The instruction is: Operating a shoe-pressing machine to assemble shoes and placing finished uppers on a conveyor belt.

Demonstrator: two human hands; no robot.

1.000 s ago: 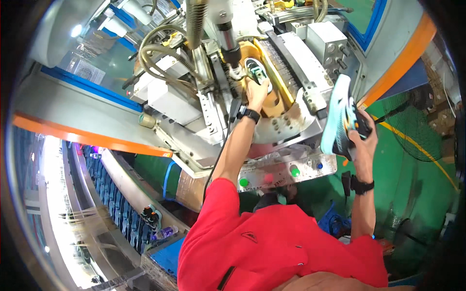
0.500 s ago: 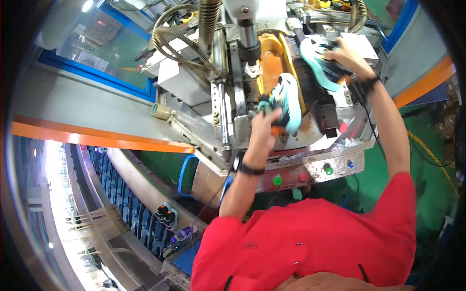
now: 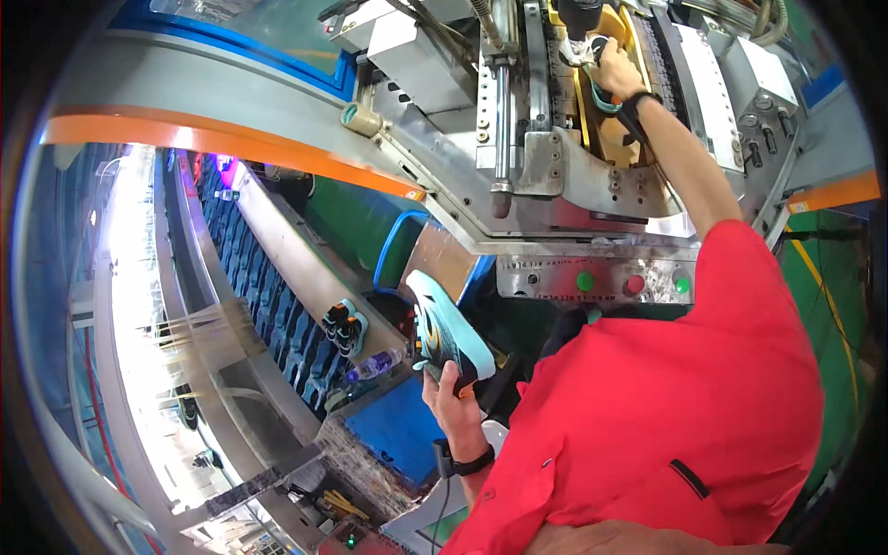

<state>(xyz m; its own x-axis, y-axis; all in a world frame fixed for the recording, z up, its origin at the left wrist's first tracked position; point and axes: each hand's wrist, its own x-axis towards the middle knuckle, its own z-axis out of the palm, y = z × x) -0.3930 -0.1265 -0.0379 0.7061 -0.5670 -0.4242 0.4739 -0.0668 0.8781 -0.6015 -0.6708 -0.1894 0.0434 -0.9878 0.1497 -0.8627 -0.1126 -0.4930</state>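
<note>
My left hand (image 3: 451, 407) is closed on a black sneaker (image 3: 442, 342) with a pale turquoise sole, held up in front of my body. Its sole faces right, and its laces are on the left. My right hand (image 3: 620, 72) reaches into the machine and grips a second shoe (image 3: 606, 100), of which a turquoise edge and a dark part show. That shoe is over the yellow mould (image 3: 618, 139), below a dark press head (image 3: 580, 17). My fingers and wrist hide much of it.
A control panel (image 3: 597, 280) with green and red buttons fronts the machine. On the left run a conveyor (image 3: 264, 287) and its pale ledge, where a pair of shoes (image 3: 345, 328) and a bottle (image 3: 375, 364) rest. A blue-topped surface (image 3: 393, 421) lies beside my left forearm.
My left hand has carried its sneaker out of the machine, leftward and toward me. My right hand has brought the other shoe from the machine's right side to the yellow mould. The view has turned left.
</note>
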